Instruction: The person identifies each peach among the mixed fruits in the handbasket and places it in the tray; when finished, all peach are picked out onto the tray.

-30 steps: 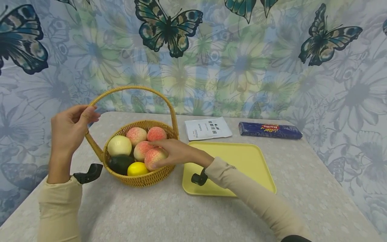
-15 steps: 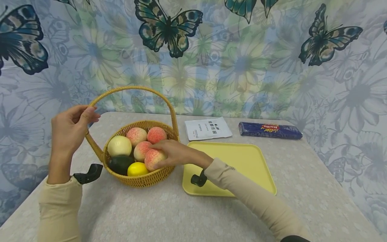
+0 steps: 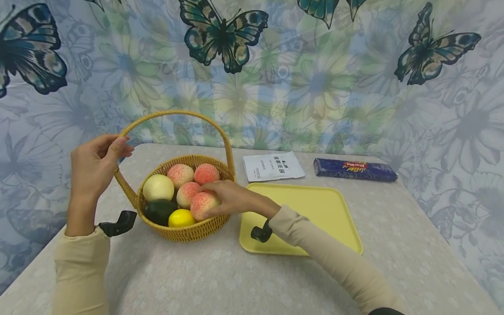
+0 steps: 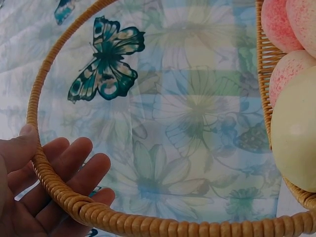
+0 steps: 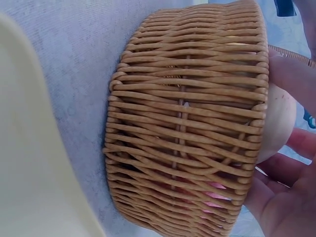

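My left hand (image 3: 92, 164) holds the side of the wicker basket's handle (image 3: 173, 112). In the left wrist view its thumb lies on the handle, with the fingers behind. Over the right rim of the basket (image 3: 189, 234), my right hand (image 3: 236, 197) grips the front peach (image 3: 202, 204), thumb on the near side. That peach still sits among the fruit; the right wrist view shows part of it (image 5: 280, 121) above the weave. Other peaches (image 3: 180, 176), a pale round fruit (image 3: 158, 188), a dark green avocado-like fruit (image 3: 160, 212) and a lemon (image 3: 181, 218) fill the basket.
Right of the basket lies a yellow tray (image 3: 315, 205), partly under the right forearm. Behind it are a white printed packet (image 3: 273, 167) and a blue Barilla box (image 3: 355, 169). A butterfly-patterned cloth (image 3: 275, 87) hangs behind the table (image 3: 220, 280).
The head view has shifted slightly, moving the whole scene a little to the right. Both hands keep their places on the handle and the peach.
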### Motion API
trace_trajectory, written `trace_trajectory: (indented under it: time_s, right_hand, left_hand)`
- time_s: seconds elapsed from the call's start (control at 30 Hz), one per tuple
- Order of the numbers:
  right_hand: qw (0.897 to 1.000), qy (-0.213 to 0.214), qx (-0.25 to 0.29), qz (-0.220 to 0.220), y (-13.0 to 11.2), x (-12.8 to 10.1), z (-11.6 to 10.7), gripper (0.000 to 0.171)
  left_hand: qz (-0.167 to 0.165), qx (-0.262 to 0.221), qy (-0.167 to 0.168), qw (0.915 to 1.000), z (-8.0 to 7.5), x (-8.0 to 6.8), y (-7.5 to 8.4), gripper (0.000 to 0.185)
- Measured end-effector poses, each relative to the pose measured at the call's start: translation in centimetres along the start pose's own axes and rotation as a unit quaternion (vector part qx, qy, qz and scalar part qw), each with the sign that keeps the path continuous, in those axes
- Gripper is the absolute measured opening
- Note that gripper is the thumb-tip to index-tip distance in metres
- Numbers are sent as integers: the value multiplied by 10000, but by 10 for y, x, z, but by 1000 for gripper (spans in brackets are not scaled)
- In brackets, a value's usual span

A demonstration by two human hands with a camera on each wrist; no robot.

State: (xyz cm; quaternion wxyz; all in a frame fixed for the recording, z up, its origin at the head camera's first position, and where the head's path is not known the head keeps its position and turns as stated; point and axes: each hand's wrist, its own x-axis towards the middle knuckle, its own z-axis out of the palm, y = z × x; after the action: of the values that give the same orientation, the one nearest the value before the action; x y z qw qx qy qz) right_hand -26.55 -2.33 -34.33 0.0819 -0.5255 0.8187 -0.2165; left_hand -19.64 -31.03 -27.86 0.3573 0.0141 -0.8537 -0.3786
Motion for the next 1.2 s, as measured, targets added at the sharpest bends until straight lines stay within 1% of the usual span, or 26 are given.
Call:
trace_trajectory:
  time_s: [0.27, 0.47, 0.57, 0.7, 0.8, 0.87, 1.0, 1.13, 1.2]
  right_hand:
    - [9980, 232, 574, -129, 5, -7, 2, 64]
    - [9922, 627, 1061, -179, 10, -12, 2, 59]
    - [9862, 846, 1415, -139, 13, -13, 1, 58]
    - [9790, 1046, 1750, 2, 16, -15, 0, 61]
    - [9751, 1193, 1867, 100, 17, -19, -2, 65]
    - [9712, 1324, 1977, 85, 17, -22, -4, 66]
    - [9584, 1553, 2393, 78, 17, -27, -9, 64]
    - [9463, 1638, 2779, 218, 20, -35, -13, 61]
    - [9432, 1671, 2856, 297, 23, -39, -13, 60]
  left_hand:
    - [38, -15, 49, 10000, 1, 0, -2, 35]
    - [9, 13, 79, 10000, 2, 1, -1, 36]
    - [-20, 42, 98, 9999, 3, 1, 0, 36]
    - [-66, 32, 109, 9999, 4, 1, 0, 36]
    - [-54, 4, 109, 9999, 4, 0, 0, 35]
    - [-46, 7, 110, 9999, 4, 0, 0, 35]
    - [-50, 8, 102, 9999, 4, -1, -1, 36]
    - [-63, -38, 80, 9999, 3, -2, -2, 36]
    - [-70, -64, 65, 9999, 3, -3, -3, 36]
